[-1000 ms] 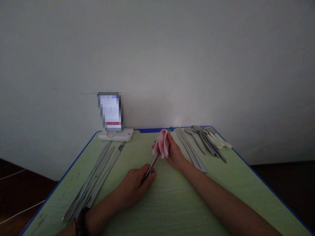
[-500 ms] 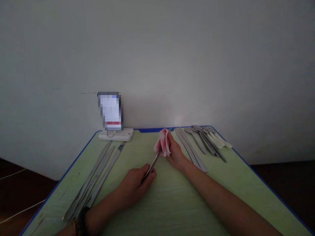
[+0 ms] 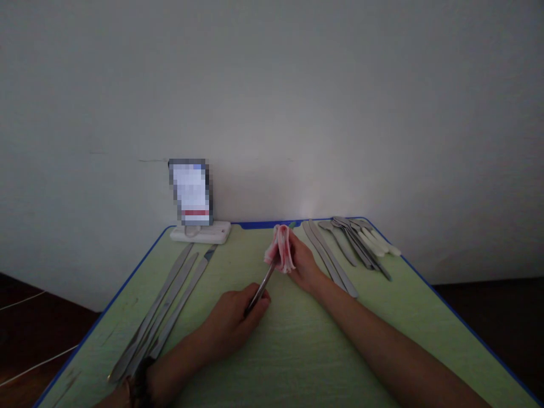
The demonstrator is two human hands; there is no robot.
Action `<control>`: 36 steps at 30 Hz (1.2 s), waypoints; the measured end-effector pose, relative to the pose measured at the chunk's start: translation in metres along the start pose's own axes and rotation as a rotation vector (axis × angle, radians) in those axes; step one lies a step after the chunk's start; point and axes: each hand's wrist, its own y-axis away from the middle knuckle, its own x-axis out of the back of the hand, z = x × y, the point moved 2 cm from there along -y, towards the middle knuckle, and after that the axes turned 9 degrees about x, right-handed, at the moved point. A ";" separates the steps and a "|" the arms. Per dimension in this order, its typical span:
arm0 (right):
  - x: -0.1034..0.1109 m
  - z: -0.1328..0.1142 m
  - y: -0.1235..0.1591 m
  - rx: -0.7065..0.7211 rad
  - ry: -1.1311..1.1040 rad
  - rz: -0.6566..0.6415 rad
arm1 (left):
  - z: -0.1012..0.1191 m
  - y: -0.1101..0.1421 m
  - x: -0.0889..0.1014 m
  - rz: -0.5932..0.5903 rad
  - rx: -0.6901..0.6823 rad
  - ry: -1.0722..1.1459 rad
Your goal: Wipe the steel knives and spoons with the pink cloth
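My left hand (image 3: 244, 310) is closed round the near end of a slim metal table knife (image 3: 264, 285), which slants up and away over the middle of the table. Its far end is hidden inside a folded pink and white cloth (image 3: 280, 249). Behind that cloth, my right hand (image 3: 304, 263) is closed, pinching it round the knife; some of its fingers are out of sight. Three knives (image 3: 168, 309) lie side by side to the left, partly behind my left wrist. Two more knives (image 3: 329, 258) lie just right of my right hand.
Several spoons and other cutlery (image 3: 357, 246), some with white handles (image 3: 376, 242), are heaped at the back right. A phone with a blurred screen (image 3: 191, 192) stands on a white base (image 3: 202, 232) at the back left. The green table (image 3: 306, 357) has a blue edge and meets a wall (image 3: 272, 102).
The cloth has shifted slightly down along the knife and its folds have altered, with my right hand moving a little with it. My left hand has stayed nearly still.
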 end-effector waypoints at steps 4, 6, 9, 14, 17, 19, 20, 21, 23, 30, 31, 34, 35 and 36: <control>-0.003 -0.003 0.006 0.052 0.122 -0.011 | 0.000 0.000 0.000 0.001 -0.013 -0.002; -0.003 -0.002 0.006 0.054 0.123 -0.001 | 0.000 0.001 0.000 -0.004 -0.016 -0.007; 0.001 0.000 0.004 0.050 0.071 0.022 | -0.001 0.000 0.000 -0.002 -0.005 -0.011; 0.010 0.003 -0.001 -0.012 -0.029 0.006 | 0.001 -0.001 0.001 0.008 0.004 -0.032; 0.012 0.002 -0.002 -0.031 -0.069 0.017 | 0.001 -0.001 0.001 0.001 0.004 -0.033; 0.012 0.002 -0.002 -0.034 -0.083 0.029 | 0.001 0.000 0.001 -0.001 0.002 -0.027; 0.011 0.002 -0.002 -0.031 -0.086 0.030 | 0.001 0.000 0.001 0.000 0.001 -0.024; 0.010 0.002 -0.002 -0.024 -0.087 0.028 | 0.001 0.000 0.001 0.001 -0.001 -0.021; 0.008 0.003 -0.003 -0.006 -0.080 0.013 | 0.000 -0.001 0.001 0.003 -0.003 -0.019; 0.002 0.002 -0.001 0.009 -0.004 -0.026 | 0.000 0.000 0.000 0.005 -0.013 -0.036; 0.001 0.001 0.000 0.010 0.017 -0.025 | 0.000 0.000 0.000 0.006 -0.014 -0.039; -0.001 -0.001 0.003 0.019 0.105 -0.019 | 0.000 0.000 0.001 0.004 -0.015 -0.041; -0.001 -0.001 0.004 0.021 0.132 -0.023 | 0.000 0.000 0.001 0.001 -0.014 -0.040; -0.002 -0.002 0.005 0.023 0.149 -0.027 | 0.000 0.000 0.001 -0.001 -0.014 -0.039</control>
